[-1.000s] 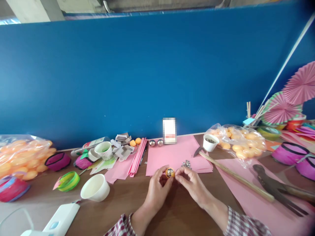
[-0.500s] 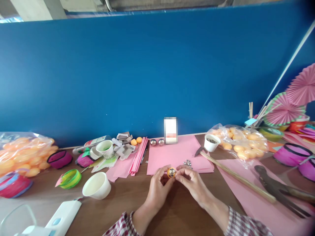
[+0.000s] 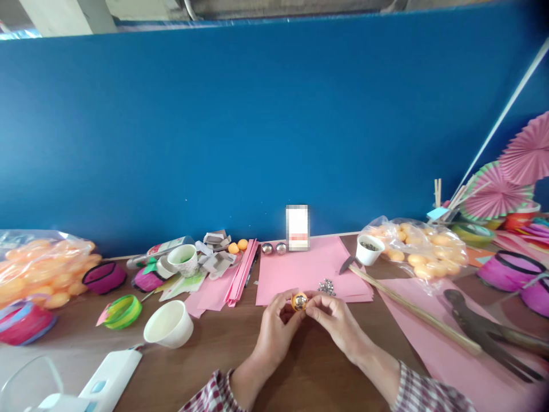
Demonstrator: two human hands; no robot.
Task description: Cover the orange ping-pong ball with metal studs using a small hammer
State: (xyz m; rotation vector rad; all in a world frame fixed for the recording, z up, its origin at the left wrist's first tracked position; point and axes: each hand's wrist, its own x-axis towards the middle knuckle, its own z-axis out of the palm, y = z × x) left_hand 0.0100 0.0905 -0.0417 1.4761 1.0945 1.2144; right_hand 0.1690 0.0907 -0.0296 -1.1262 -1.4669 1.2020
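Between the fingers and thumb of my left hand [image 3: 278,320] is a small orange ball [image 3: 299,301], its near face partly covered with shiny silver thumbtacks. My right hand [image 3: 332,317] has its thumb and forefinger pinched together against the ball's right side; anything between those fingertips is too small to make out. Just beyond the right hand, a small heap of silver thumbtacks [image 3: 326,286] lies on the stacked pink paper [image 3: 300,274]. Farther back on that paper rest two silver-studded balls [image 3: 267,249], side by side.
A hammer [image 3: 412,306] lies diagonally at right, near dark metal shears [image 3: 493,332]. A white cup [image 3: 369,250] with small dark bits and bagged orange balls [image 3: 422,252] stand behind. To the left are a white bowl [image 3: 168,324], a patterned cup [image 3: 183,261] and a white appliance [image 3: 110,380].
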